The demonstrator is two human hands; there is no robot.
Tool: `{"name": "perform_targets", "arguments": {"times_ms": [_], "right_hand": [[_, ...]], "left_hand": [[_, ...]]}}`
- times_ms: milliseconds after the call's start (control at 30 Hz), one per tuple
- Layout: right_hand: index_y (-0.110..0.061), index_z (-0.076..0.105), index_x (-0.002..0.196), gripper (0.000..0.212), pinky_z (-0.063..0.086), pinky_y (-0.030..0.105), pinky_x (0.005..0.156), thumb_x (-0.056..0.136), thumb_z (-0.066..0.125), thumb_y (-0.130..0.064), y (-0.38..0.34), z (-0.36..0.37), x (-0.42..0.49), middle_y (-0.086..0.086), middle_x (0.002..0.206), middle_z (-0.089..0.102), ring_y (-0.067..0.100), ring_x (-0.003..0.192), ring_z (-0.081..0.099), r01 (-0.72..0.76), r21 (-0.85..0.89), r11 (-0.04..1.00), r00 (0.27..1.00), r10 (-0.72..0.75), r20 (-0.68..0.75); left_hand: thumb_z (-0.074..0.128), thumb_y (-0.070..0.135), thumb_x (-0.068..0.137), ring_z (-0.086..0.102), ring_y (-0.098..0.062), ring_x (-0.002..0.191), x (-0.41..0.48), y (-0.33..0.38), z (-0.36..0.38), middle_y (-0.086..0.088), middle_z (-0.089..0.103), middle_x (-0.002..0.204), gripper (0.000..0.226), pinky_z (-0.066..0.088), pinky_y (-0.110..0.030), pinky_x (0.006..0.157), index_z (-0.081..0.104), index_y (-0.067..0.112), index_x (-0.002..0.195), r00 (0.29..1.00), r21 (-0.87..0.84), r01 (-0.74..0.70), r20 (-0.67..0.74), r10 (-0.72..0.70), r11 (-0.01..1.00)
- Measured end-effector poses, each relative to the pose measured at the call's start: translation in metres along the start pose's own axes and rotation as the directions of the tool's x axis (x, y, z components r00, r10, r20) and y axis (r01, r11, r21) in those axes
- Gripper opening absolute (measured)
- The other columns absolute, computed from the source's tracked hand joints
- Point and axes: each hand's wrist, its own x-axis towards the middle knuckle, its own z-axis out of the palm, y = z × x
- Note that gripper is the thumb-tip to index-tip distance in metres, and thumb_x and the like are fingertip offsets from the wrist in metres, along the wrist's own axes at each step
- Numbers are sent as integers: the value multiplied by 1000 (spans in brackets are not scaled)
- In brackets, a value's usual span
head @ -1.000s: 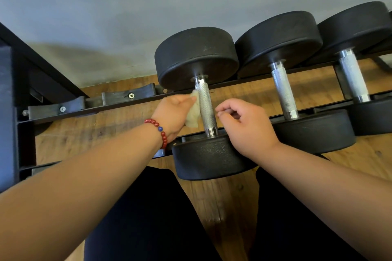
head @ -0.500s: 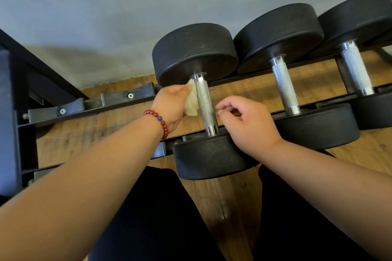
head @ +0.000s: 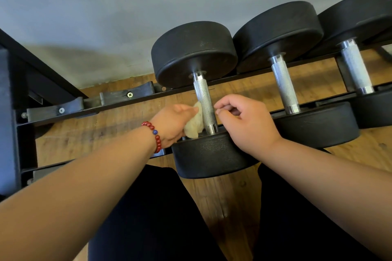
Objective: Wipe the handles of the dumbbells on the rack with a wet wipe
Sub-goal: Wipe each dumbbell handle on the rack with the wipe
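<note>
Three black dumbbells lie across a black rack (head: 118,106). On the leftmost dumbbell (head: 194,53), my left hand (head: 172,122) holds a crumpled pale wet wipe (head: 194,123) against the left side of the knurled steel handle (head: 204,104), near its lower end. My right hand (head: 246,121) hovers just right of that handle with its fingers curled and nothing in them. The middle dumbbell's handle (head: 284,87) and the right dumbbell's handle (head: 353,68) are bare.
Empty black cradles (head: 125,95) sit on the rack rail to the left. The rack's upright frame (head: 8,112) stands at the far left. Wooden floor (head: 233,207) lies below, a grey wall behind. My dark trouser legs fill the bottom.
My left hand has slid the wipe down the handle from near the top end to near the bottom end. My right hand has stayed beside the handle.
</note>
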Motion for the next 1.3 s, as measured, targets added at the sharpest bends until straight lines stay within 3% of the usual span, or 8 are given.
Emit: {"name": "perform_targets", "arguments": {"times_ms": [100,233,367,433,667,867,1133,1300], "right_hand": [[-22,69,96,13,53,30,74,90,57,-19,0,0,0,-16,83,62,9,78,60,-8,6,1000,1000,8,3],[-23,68,96,14,54,30,74,90,57,-20,0,-1,0,-16,84,62,9,79,61,-12,7,1000,1000,11,14],[-23,68,96,13,54,31,74,90,58,-19,1,0,0,-17,83,62,9,78,61,-7,7,1000,1000,7,6],[-24,69,96,12,54,28,74,90,59,-20,1,0,0,-16,83,61,7,79,60,-11,10,1000,1000,11,2],[-25,68,100,14,51,20,75,90,58,-22,2,-1,-1,-18,89,62,8,83,61,-17,11,1000,1000,17,18],[-26,67,105,17,39,5,70,91,55,-27,8,-8,-6,-21,95,60,-3,97,52,89,-94,992,984,-72,164],[-30,66,100,14,40,7,68,92,57,-24,12,-7,-6,-18,95,63,-1,98,56,64,-6,998,987,-63,145],[-28,67,101,16,43,8,73,91,56,-23,15,-6,-5,-17,95,63,-1,98,56,80,-11,997,986,-77,149]], "left_hand": [[50,21,99,69,-22,95,-1,0,-6,-14,72,102,26,55,-34,86,65,4,112,999,4,9,40,-9,1000],[48,23,100,69,-7,70,0,4,0,-6,71,88,23,54,-18,59,65,9,108,999,23,-33,-17,34,999],[53,32,97,65,-27,90,-2,-2,-8,-18,71,102,25,51,-45,93,70,15,102,996,197,3,91,-22,980],[55,29,96,66,-31,101,-3,-1,-9,-18,71,106,22,47,-50,100,70,14,103,994,130,25,101,-38,991],[58,17,93,67,-26,105,-1,-1,-6,-13,72,108,27,51,-42,96,64,7,118,995,37,46,88,-49,998],[68,16,86,69,-25,98,4,-1,-6,-9,74,99,20,52,-45,95,70,13,106,998,64,5,58,-9,998],[68,21,87,67,-26,102,9,3,-13,-6,74,100,18,50,-40,97,73,13,102,982,343,-57,188,-9,938],[62,9,89,70,-14,87,9,-3,-8,-7,74,99,21,55,-27,78,67,7,110,984,104,6,176,-24,995]]}}
